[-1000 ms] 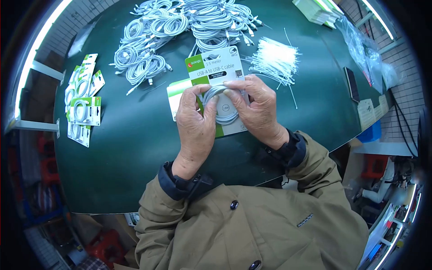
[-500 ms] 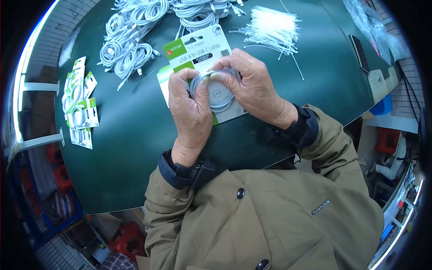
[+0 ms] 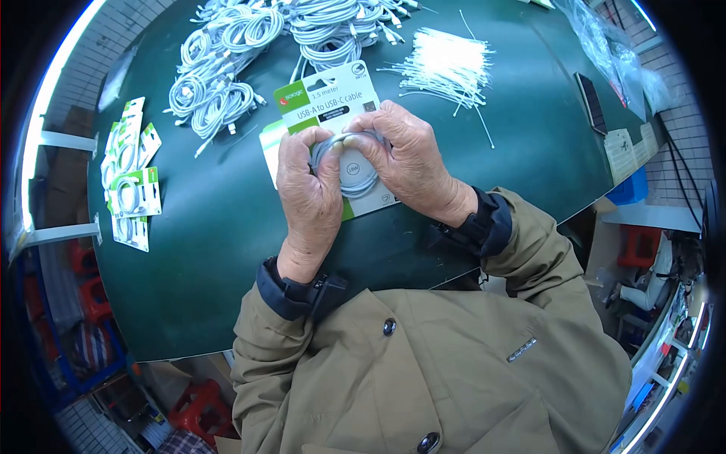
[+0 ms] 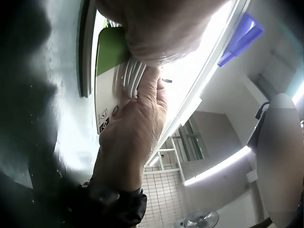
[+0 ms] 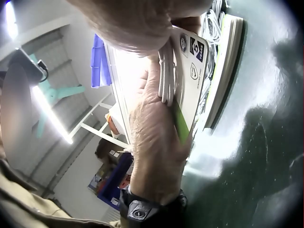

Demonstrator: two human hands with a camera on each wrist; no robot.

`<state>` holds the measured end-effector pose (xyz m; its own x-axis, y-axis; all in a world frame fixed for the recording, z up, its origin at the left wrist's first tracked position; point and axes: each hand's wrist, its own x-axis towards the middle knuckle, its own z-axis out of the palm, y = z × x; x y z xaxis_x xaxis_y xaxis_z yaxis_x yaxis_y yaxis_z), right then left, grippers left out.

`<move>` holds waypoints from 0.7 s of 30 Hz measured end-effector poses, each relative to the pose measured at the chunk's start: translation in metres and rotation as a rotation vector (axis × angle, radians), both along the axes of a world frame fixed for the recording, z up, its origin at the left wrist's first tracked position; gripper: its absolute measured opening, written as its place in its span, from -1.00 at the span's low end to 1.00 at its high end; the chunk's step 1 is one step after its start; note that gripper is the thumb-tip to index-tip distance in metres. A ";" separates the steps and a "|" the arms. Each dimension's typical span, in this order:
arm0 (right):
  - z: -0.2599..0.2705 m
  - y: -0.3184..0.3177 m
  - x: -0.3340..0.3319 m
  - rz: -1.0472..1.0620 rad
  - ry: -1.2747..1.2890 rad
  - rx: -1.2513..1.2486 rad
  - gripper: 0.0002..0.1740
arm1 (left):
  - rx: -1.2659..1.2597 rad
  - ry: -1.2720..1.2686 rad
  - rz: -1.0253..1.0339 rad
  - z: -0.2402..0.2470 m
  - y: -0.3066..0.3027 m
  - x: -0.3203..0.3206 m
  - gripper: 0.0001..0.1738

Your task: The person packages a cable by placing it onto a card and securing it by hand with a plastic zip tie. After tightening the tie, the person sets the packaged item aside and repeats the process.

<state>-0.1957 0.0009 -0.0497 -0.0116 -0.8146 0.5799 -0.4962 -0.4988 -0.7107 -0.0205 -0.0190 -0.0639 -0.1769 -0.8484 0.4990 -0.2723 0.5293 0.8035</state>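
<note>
In the head view a white and green printed card [image 3: 325, 101] for a USB-A to USB-C cable is held up in front of the body. A coiled light-grey cable [image 3: 364, 189] lies against the card's face. My left hand [image 3: 308, 193] pinches the coil's upper left side between thumb and bent fingers. From the other side my right hand [image 3: 414, 159] pinches the coil's top, its thumb close to the left thumb. In the left wrist view the cable's strands [image 4: 134, 78] stand out from the card [image 4: 105, 90]. Part of the coil is hidden behind the fingers.
Behind the card stands a stack of cards [image 3: 271, 144]. A heap of coiled cables [image 3: 227, 45] covers the table's far side, with a pile of white cable ties [image 3: 450, 68] to its right. Several carded cables [image 3: 130, 193] lie far left. A phone [image 3: 590, 102] lies at the right.
The whole head view has shifted and turned slightly. Both hands keep their pinch on the cable coil against the card, with thumbs and fingers only slightly changed.
</note>
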 end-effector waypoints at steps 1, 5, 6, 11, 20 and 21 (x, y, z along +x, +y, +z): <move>0.001 -0.002 0.000 0.001 -0.025 0.000 -0.81 | -0.004 -0.019 -0.020 0.004 -0.002 0.001 -0.74; 0.008 -0.004 -0.006 -0.041 -0.100 0.012 -0.77 | -0.125 -0.031 -0.011 0.008 -0.005 0.000 -0.51; 0.010 -0.006 -0.010 -0.062 -0.109 0.016 -0.76 | -0.197 -0.119 0.035 0.013 -0.004 0.001 -0.45; 0.000 -0.014 -0.024 -0.086 -0.356 0.062 -0.74 | -0.440 -0.403 0.013 0.037 0.013 0.002 -0.35; 0.013 -0.005 -0.024 -0.082 -0.390 0.178 -0.68 | -0.466 -0.408 -0.210 0.042 0.010 -0.020 -0.57; 0.012 -0.005 -0.022 -0.076 -0.416 0.177 -0.67 | -0.472 -0.374 -0.227 0.042 0.009 -0.021 -0.59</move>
<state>-0.2179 -0.0039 -0.0373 -0.2774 -0.8888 0.3649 -0.1813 -0.3245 -0.9283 -0.0419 -0.0105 -0.0220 -0.5606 -0.4735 0.6794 -0.3283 0.8802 0.3426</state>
